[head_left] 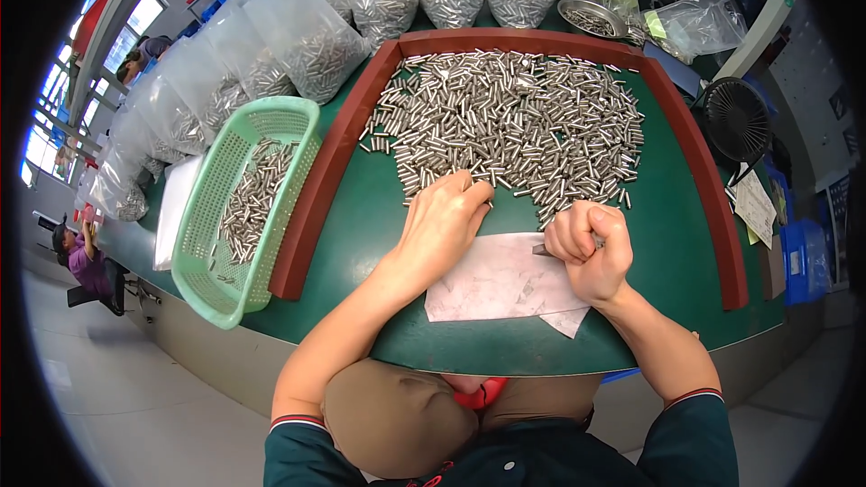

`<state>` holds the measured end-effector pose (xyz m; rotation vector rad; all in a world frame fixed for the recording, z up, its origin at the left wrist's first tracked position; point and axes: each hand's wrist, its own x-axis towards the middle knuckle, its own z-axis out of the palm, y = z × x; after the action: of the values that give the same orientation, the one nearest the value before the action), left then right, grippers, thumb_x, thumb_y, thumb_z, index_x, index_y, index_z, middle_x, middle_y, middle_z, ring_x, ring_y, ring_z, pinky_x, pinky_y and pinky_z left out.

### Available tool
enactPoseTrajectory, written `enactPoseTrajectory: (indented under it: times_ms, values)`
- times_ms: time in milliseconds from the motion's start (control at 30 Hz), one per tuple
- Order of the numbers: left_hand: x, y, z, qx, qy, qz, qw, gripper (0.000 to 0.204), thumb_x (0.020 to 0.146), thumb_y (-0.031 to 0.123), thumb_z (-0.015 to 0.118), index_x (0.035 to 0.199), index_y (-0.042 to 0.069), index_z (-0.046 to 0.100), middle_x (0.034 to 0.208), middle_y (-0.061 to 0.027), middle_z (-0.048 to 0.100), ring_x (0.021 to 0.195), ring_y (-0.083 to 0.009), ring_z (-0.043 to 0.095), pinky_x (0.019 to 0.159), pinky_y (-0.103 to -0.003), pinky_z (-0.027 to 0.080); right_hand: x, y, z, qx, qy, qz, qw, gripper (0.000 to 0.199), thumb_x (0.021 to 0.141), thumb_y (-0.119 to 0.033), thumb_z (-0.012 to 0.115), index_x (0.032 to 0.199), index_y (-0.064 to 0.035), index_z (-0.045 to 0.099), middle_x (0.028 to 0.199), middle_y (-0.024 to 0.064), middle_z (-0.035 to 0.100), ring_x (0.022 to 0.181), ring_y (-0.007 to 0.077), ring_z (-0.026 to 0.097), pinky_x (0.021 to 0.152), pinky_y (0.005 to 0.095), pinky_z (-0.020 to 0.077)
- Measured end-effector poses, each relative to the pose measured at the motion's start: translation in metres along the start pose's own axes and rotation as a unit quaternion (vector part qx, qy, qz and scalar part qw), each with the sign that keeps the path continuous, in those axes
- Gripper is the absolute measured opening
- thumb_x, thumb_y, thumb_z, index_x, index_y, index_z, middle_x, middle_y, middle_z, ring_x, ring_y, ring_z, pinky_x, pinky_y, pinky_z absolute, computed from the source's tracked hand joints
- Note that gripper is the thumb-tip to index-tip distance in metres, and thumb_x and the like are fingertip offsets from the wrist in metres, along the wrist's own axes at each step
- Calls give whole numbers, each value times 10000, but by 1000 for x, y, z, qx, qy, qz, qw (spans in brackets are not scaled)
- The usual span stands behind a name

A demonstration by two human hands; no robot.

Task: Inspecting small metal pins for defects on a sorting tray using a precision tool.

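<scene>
A large pile of small shiny metal pins (514, 117) covers the far part of a green table top (361, 216) framed by a red-brown raised border (316, 180). My left hand (442, 221) lies palm down at the near edge of the pile, its fingertips touching pins. My right hand (591, 248) is closed in a fist over a handful of pins, some metal showing at its left side. Under both hands lies a sheet of white paper (501, 284).
A green plastic basket (239, 207) holding more pins stands to the left, outside the border. Clear plastic bags of pins (316, 45) line the back and left. A round metal dish (591, 18) and a black fan (735, 117) stand at the right. A seated person (81, 261) is far left.
</scene>
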<state>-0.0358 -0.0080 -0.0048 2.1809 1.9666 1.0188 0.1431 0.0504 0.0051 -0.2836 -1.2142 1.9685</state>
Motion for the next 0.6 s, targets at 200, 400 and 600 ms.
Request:
enactPoseTrajectory:
  times_ms: [200, 400, 600]
  values:
    - [6, -7, 2, 34, -29, 53, 998, 99, 727, 67, 598, 803, 23, 552, 684, -98, 474, 594, -253, 487, 547, -351, 397, 0, 1, 4, -7, 6, -3, 1000, 350, 807, -220, 352, 486, -101, 278, 407, -11, 252, 369, 84, 178, 397, 255, 179]
    - [6, 5, -9, -637, -74, -274, 717, 117, 846, 139, 540, 869, 26, 517, 779, -8, 515, 519, -34, 326, 469, -180, 270, -1, -1, 0, 2, 4, 6, 1000, 329, 805, -198, 329, 500, -87, 274, 428, -1, 265, 409, 85, 200, 409, 249, 191]
    - [1, -6, -6, -725, -67, -307, 612, 108, 861, 119, 511, 919, 28, 524, 790, -37, 541, 491, -23, 310, 452, -159, 271, 0, -1, 2, 6, 1, 3, 1000, 328, 804, -192, 329, 499, -84, 277, 428, 0, 265, 407, 85, 200, 406, 249, 191]
